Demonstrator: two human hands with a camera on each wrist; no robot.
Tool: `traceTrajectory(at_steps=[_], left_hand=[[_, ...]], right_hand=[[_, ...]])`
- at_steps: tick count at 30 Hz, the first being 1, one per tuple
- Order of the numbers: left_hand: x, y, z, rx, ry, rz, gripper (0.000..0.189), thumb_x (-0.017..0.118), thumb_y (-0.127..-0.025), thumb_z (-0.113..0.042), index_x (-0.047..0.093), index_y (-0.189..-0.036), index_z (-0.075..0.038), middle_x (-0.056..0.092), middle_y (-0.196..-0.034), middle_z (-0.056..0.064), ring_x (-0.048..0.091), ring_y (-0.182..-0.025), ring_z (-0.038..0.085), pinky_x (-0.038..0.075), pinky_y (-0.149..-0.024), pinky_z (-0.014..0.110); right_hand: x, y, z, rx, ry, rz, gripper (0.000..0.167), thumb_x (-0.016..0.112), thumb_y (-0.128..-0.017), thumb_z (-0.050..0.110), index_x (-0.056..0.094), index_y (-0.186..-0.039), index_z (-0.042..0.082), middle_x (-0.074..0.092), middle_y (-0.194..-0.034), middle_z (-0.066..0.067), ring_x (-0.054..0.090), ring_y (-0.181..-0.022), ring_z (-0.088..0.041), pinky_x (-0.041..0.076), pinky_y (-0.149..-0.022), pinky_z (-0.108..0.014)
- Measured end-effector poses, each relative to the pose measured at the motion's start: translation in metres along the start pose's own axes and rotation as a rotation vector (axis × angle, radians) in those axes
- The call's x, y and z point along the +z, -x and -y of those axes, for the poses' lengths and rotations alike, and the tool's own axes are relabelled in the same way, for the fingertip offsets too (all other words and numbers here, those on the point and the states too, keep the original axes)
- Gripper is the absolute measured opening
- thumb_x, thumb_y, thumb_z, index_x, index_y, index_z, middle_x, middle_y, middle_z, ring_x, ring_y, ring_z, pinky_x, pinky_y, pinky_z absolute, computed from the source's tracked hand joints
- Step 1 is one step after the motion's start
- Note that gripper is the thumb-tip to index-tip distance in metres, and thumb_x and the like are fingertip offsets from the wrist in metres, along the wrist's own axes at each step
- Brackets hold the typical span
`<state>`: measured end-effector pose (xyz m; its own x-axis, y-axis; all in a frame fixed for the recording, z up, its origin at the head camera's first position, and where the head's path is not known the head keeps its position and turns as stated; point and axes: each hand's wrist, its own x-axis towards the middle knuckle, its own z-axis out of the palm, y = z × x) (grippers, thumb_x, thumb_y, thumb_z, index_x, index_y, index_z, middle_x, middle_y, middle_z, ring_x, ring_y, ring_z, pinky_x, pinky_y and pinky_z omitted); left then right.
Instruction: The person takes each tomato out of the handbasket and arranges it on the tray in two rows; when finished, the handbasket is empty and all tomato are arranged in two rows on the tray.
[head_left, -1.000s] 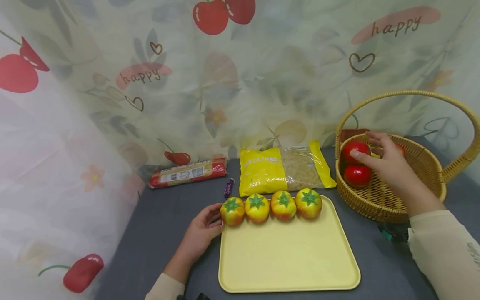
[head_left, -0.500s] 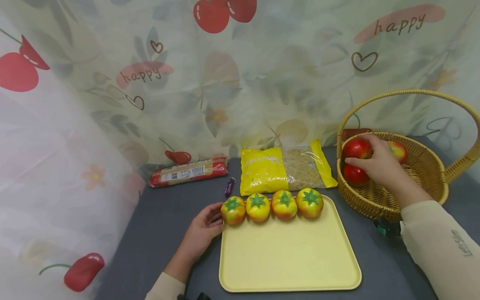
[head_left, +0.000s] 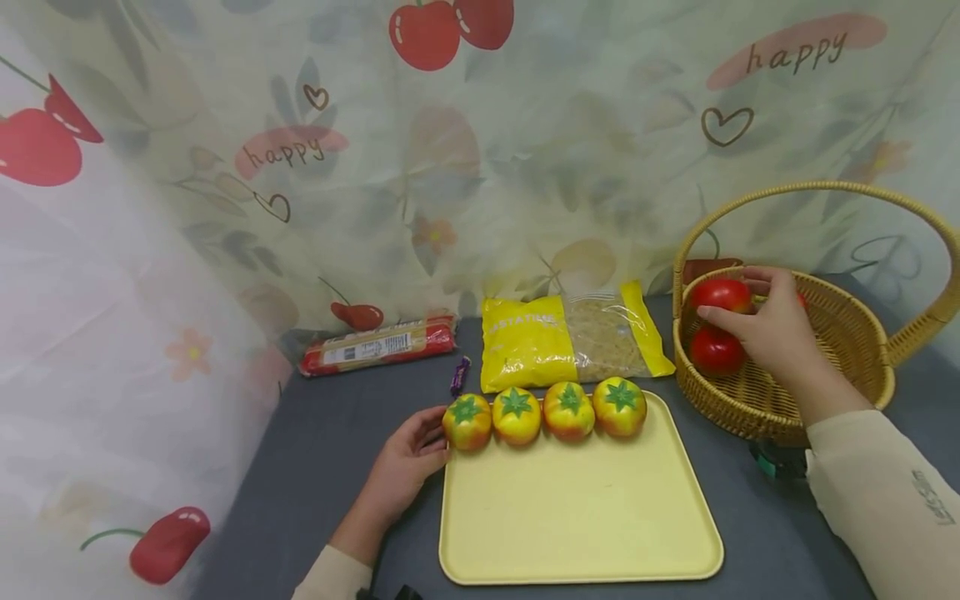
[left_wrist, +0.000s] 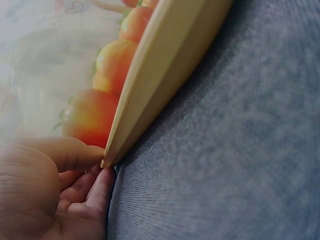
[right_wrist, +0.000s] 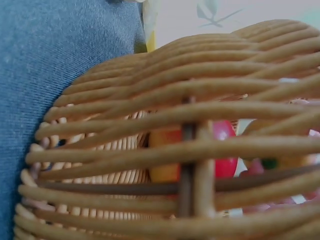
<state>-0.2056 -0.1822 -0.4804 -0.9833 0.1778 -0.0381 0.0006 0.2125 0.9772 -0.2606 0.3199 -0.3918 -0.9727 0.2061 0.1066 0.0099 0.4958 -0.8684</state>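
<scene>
Right hand (head_left: pixel 780 329) grips upper red fruit (head_left: pixel 720 293) inside basket (head_left: pixel 723 414), left side; fruit roundish, no clear long axis, can't tell where its top points. Left hand (head_left: pixel 405 462) pinches tray (head_left: pixel 581 508) at left rim; tray's long axis left-right. Four yellow fruits (head_left: pixel 517 423) line far edge, leaf stars up.

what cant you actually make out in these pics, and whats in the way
- Head: most of the rightmost fruit, behind the right hand.
- Head: whether that hand grips the upper red fruit; the hand hides part of the contact.
- Right wrist: most of the basket's contents, behind its weave.
- Left wrist: the far end of the yellow tray, cut off by the top edge.
- Head: fine print on the red-ended packet, too small.
</scene>
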Motion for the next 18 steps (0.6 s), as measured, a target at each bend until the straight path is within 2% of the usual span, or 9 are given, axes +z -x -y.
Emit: traceTrajectory(at_steps=[2, 4, 7, 9, 11, 15, 18], left_hand=[[0.000, 0.000, 0.000, 0.000, -0.001, 0.000, 0.057, 0.072, -0.100, 0.004, 0.055, -0.154, -0.002, 0.056, -0.156, 0.016, 0.055, -0.142, 0.034, 0.049, -0.114, 0.045], [0.000, 0.000, -0.001, -0.002, -0.002, 0.000, 0.057, 0.071, -0.100, 0.004, 0.055, -0.154, -0.002, 0.056, -0.156, 0.016, 0.055, -0.142, 0.033, 0.049, -0.114, 0.045], [0.000, 0.001, -0.002, -0.003, -0.004, -0.001, 0.057, 0.071, -0.100, 0.004, 0.055, -0.155, -0.002, 0.056, -0.156, 0.017, 0.055, -0.142, 0.034, 0.048, -0.115, 0.045], [0.001, 0.001, -0.002, -0.002, -0.005, -0.001, 0.058, 0.071, -0.100, 0.004, 0.054, -0.155, -0.001, 0.055, -0.156, 0.018, 0.055, -0.143, 0.035, 0.048, -0.115, 0.046], [0.001, 0.001, -0.002, -0.002, -0.007, -0.001, 0.058, 0.071, -0.100, 0.005, 0.054, -0.155, -0.001, 0.055, -0.156, 0.018, 0.054, -0.143, 0.035, 0.048, -0.115, 0.046], [0.001, 0.000, -0.002, -0.002, -0.006, 0.001, 0.058, 0.071, -0.100, 0.005, 0.054, -0.155, 0.000, 0.055, -0.156, 0.018, 0.054, -0.143, 0.035, 0.048, -0.115, 0.046], [0.000, 0.000, -0.001, -0.002, -0.001, 0.001, 0.058, 0.070, -0.100, 0.005, 0.054, -0.155, 0.000, 0.055, -0.156, 0.018, 0.054, -0.143, 0.035, 0.048, -0.115, 0.046]], right_hand=[[-0.001, 0.003, 0.001, 0.007, -0.006, -0.006, 0.098, 0.075, -0.104, 0.041, 0.013, -0.166, -0.003, 0.025, -0.162, -0.037, 0.035, -0.140, -0.056, 0.041, -0.110, -0.076], [-0.002, 0.006, 0.001, 0.003, 0.003, -0.008, 0.096, 0.073, -0.104, 0.045, 0.017, -0.165, -0.003, 0.028, -0.161, -0.035, 0.038, -0.137, -0.054, 0.048, -0.106, -0.071], [-0.005, 0.011, 0.002, -0.020, 0.013, -0.002, 0.092, 0.072, -0.105, 0.047, 0.023, -0.164, -0.003, 0.032, -0.160, -0.033, 0.043, -0.133, -0.052, 0.057, -0.091, -0.047], [-0.006, 0.014, 0.002, -0.035, 0.005, 0.000, 0.089, 0.072, -0.105, 0.045, 0.026, -0.164, -0.002, 0.033, -0.160, -0.031, 0.045, -0.132, -0.051, 0.054, -0.082, -0.029], [-0.008, 0.017, 0.003, -0.052, -0.007, 0.003, 0.085, 0.073, -0.105, 0.042, 0.028, -0.163, -0.001, 0.033, -0.160, -0.031, 0.048, -0.128, -0.047, 0.050, -0.075, -0.018], [-0.008, 0.025, 0.007, -0.084, -0.033, 0.012, 0.078, 0.073, -0.106, 0.036, 0.032, -0.162, 0.000, 0.034, -0.158, -0.028, 0.053, -0.119, -0.037, 0.052, -0.070, -0.012], [-0.005, 0.032, 0.011, -0.111, -0.043, 0.023, 0.077, 0.074, -0.106, 0.033, 0.032, -0.163, 0.002, 0.033, -0.157, -0.026, 0.052, -0.121, -0.036, 0.053, -0.072, -0.011]])
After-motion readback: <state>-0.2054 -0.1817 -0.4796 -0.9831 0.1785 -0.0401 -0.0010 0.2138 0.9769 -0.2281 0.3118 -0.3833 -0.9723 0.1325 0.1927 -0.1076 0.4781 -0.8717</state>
